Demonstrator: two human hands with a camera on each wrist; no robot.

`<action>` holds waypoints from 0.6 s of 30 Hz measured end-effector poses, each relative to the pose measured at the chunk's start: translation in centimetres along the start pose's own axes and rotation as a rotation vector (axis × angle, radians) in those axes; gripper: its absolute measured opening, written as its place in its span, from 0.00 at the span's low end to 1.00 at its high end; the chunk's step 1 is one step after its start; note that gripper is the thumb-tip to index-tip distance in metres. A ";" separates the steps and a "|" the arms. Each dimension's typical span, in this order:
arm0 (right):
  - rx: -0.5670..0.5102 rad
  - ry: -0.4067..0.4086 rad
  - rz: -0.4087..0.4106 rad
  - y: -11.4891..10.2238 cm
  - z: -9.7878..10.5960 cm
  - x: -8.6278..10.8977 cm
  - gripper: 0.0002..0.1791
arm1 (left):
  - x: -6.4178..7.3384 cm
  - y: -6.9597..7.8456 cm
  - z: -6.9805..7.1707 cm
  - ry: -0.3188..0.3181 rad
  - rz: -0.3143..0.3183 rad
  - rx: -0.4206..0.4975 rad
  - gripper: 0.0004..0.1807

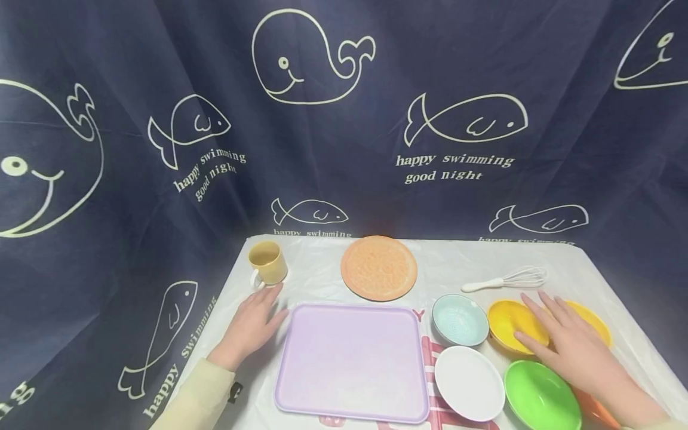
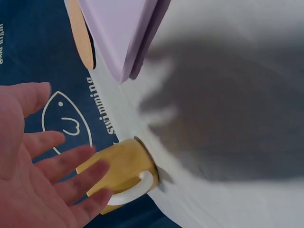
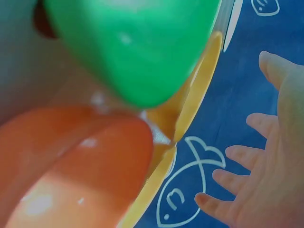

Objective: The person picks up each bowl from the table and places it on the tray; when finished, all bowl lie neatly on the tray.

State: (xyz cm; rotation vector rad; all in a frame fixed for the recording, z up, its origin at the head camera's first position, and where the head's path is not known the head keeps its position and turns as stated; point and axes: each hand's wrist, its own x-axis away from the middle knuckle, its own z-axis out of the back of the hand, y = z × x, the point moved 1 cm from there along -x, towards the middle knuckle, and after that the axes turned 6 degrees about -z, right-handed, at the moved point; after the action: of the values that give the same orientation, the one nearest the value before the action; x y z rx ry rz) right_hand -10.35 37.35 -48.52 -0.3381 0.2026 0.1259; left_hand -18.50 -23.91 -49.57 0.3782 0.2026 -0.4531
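My left hand, fingers spread, is over the table just below a yellow mug with a white handle. In the left wrist view the mug stands beyond the fingertips. A lilac tray lies to the right of this hand. My right hand reaches over the bowls with its fingers apart, holding nothing. Under its fingers are a yellow bowl and a second yellow bowl, partly hidden. A green bowl and an orange bowl sit nearer, the orange one mostly covered by the forearm.
Behind the tray lies a round orange-brown mat. A light blue bowl and a white bowl stand right of the tray. At the back right rests a whisk with a white handle. A dark blue curtain hangs behind the table.
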 end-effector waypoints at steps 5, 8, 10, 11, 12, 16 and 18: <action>0.007 0.028 -0.028 2.5 0.2 1.6 0.50 | 0.5 -0.4 -0.2 -0.051 0.077 0.046 0.27; 0.021 0.019 -0.096 4.0 0.2 2.8 0.53 | 0.9 -0.6 -0.5 -0.089 0.119 0.068 0.23; 0.026 -0.010 -0.153 4.9 0.3 3.6 0.56 | 1.2 -0.7 -0.8 -0.113 0.145 0.088 0.21; 0.027 -0.028 -0.180 5.3 0.4 4.0 0.58 | 1.4 -0.7 -0.9 -0.124 0.156 0.099 0.21; 0.025 -0.045 -0.207 5.7 0.4 4.4 0.59 | 1.5 -0.8 -1.1 -0.136 0.169 0.111 0.20; 0.021 -0.167 -0.337 7.2 0.8 5.9 0.63 | 2.2 -0.8 -1.6 -0.166 0.205 0.155 0.19; 0.038 -0.225 -0.398 7.8 0.8 6.5 0.65 | 2.5 -0.9 -2.0 -0.167 0.217 0.169 0.18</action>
State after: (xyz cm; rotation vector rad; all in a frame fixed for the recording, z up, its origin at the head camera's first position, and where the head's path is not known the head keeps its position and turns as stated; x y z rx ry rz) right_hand -5.08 45.50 -51.66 -0.3181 -0.0873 -0.2326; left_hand -16.94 -24.80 -52.29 0.5192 -0.0402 -0.2860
